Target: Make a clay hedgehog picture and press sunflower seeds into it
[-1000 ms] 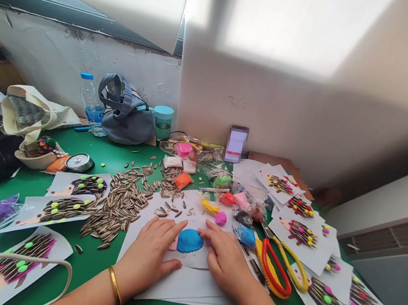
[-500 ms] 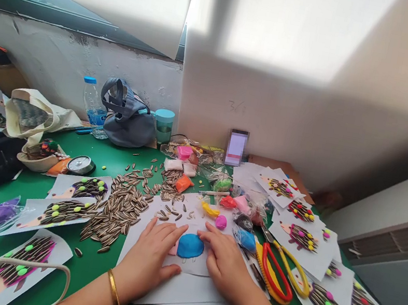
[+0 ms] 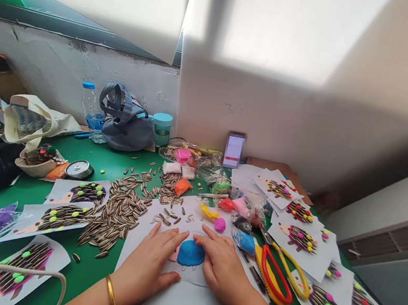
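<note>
A flat blue clay shape (image 3: 191, 253) lies on a small white sheet (image 3: 190, 276), with a pink clay patch at its left end and small drawn feet below. My left hand (image 3: 154, 254) lies on the paper at the left of the clay, fingers stretched and thumb apart, partly covering the pink patch. From the right, my right hand (image 3: 222, 261) rests with its fingers spread and its fingertips at the blue clay's upper right edge. Neither hand holds anything. Just beyond are a magenta clay ball (image 3: 219, 224), a yellow clay piece (image 3: 209, 212) and several loose sunflower seeds (image 3: 171, 216).
A heap of sunflower seeds (image 3: 117, 216) spreads at the left. Scissors (image 3: 278, 270) with red and yellow handles lie at the right. Seed-covered hedgehog pictures (image 3: 297, 237) flank both sides. Bagged clay (image 3: 245, 241), a phone (image 3: 234, 150) and a grey bag (image 3: 128, 131) stand farther back.
My right hand has shifted slightly left, its fingertips now closer to the blue clay's top edge. My left hand stays nearly in place. The view has tilted a little.
</note>
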